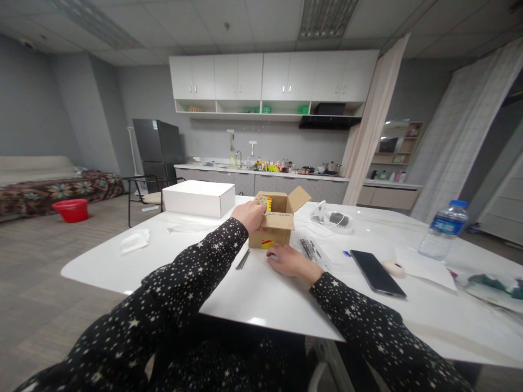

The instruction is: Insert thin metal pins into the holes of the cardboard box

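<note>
small cardboard box [276, 226] sits upright on the white surface [253, 294], flaps open upward, one flap angled off to the right. left hand [250, 216] reaches straight out, fingers curled over the near-left flap. right hand [289, 260] lies flat, loosely open, touching the box's front base.

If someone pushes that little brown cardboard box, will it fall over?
Probably it slides, not tips: the small brown cardboard box sits flat on the smooth white table. It looks light, with open flaps that likely bend. The left hand and right hand touch it.
</note>
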A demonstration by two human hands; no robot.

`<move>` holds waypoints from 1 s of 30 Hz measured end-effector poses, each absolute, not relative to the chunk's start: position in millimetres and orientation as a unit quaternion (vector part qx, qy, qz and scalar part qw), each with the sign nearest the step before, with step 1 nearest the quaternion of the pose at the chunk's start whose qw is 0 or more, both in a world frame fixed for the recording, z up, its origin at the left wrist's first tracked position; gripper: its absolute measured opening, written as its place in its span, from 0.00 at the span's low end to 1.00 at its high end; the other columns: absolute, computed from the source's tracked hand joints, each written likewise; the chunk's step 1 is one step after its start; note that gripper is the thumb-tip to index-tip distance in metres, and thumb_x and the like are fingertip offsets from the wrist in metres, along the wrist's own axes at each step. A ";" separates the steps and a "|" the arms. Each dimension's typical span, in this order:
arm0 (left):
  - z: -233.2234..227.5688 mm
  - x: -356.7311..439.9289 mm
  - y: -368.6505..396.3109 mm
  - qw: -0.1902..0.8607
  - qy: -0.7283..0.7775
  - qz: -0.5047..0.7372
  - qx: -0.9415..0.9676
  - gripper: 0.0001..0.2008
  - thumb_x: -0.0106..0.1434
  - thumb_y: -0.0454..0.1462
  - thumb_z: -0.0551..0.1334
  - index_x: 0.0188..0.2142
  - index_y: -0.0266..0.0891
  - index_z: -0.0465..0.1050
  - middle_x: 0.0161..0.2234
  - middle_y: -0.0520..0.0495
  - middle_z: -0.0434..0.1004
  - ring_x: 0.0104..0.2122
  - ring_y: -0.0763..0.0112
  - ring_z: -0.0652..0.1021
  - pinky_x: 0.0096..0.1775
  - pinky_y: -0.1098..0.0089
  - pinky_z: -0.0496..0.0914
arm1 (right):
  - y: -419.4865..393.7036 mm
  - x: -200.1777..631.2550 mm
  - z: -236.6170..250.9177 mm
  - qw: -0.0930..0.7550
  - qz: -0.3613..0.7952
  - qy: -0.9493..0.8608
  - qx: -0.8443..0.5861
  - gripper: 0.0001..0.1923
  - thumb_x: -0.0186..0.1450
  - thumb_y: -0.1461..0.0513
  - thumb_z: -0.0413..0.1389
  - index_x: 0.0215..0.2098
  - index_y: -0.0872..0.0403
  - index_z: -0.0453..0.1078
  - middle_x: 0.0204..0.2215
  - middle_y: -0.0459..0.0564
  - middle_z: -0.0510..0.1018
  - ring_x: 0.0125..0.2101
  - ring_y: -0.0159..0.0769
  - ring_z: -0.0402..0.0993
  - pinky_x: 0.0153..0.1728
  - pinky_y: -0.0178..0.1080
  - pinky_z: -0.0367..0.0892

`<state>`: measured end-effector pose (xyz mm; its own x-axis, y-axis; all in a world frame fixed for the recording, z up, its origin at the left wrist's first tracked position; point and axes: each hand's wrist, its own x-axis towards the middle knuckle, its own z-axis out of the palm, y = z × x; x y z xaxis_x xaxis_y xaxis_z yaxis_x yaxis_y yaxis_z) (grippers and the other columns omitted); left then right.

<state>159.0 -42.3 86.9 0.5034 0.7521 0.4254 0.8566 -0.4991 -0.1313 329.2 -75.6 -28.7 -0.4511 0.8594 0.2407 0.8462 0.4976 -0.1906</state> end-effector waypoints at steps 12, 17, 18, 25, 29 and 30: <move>84.5 159.9 -37.9 0.158 -0.462 -0.172 -0.856 0.15 0.64 0.31 0.51 0.43 0.44 0.75 0.45 0.44 0.76 0.43 0.62 0.77 0.41 0.66 0.71 | -76.2 329.1 -28.3 0.153 0.017 -0.852 -0.500 0.13 0.65 0.62 0.50 0.44 0.56 0.74 0.42 0.56 0.78 0.44 0.42 0.72 0.47 0.40 0.64; 83.4 161.1 -38.8 0.155 -0.458 -0.177 -0.857 0.16 0.65 0.31 0.51 0.44 0.45 0.74 0.46 0.45 0.76 0.43 0.62 0.77 0.41 0.67 0.71 | -76.9 328.7 -27.1 0.155 0.019 -0.850 -0.503 0.14 0.65 0.62 0.50 0.44 0.56 0.74 0.43 0.56 0.78 0.45 0.42 0.72 0.48 0.40 0.64; 83.3 161.5 -39.0 0.156 -0.456 -0.177 -0.858 0.16 0.64 0.31 0.51 0.44 0.45 0.74 0.46 0.45 0.76 0.43 0.62 0.77 0.40 0.67 0.71 | -77.3 328.5 -26.7 0.154 0.020 -0.850 -0.504 0.14 0.65 0.62 0.50 0.44 0.56 0.74 0.43 0.56 0.77 0.45 0.42 0.72 0.48 0.40 0.64; 82.8 162.1 -35.8 0.154 -0.445 -0.178 -0.864 0.15 0.65 0.32 0.50 0.42 0.43 0.75 0.44 0.43 0.76 0.43 0.63 0.77 0.42 0.67 0.71 | -80.2 327.0 -24.1 0.151 0.020 -0.851 -0.502 0.14 0.65 0.63 0.51 0.45 0.56 0.74 0.43 0.57 0.78 0.45 0.42 0.72 0.49 0.40 0.64; 83.5 162.4 -33.3 0.157 -0.447 -0.172 -0.864 0.16 0.65 0.32 0.51 0.44 0.44 0.75 0.45 0.44 0.76 0.43 0.63 0.77 0.43 0.67 0.70 | -80.6 326.8 -24.1 0.150 0.022 -0.850 -0.504 0.14 0.65 0.62 0.51 0.45 0.56 0.74 0.43 0.56 0.78 0.45 0.42 0.72 0.48 0.40 0.64; 83.6 162.6 -32.7 0.158 -0.447 -0.172 -0.864 0.16 0.65 0.32 0.51 0.45 0.44 0.75 0.45 0.44 0.76 0.43 0.63 0.77 0.43 0.67 0.70 | -80.5 326.9 -24.4 0.150 0.022 -0.850 -0.505 0.14 0.65 0.62 0.51 0.45 0.56 0.74 0.43 0.56 0.77 0.45 0.42 0.72 0.48 0.40 0.64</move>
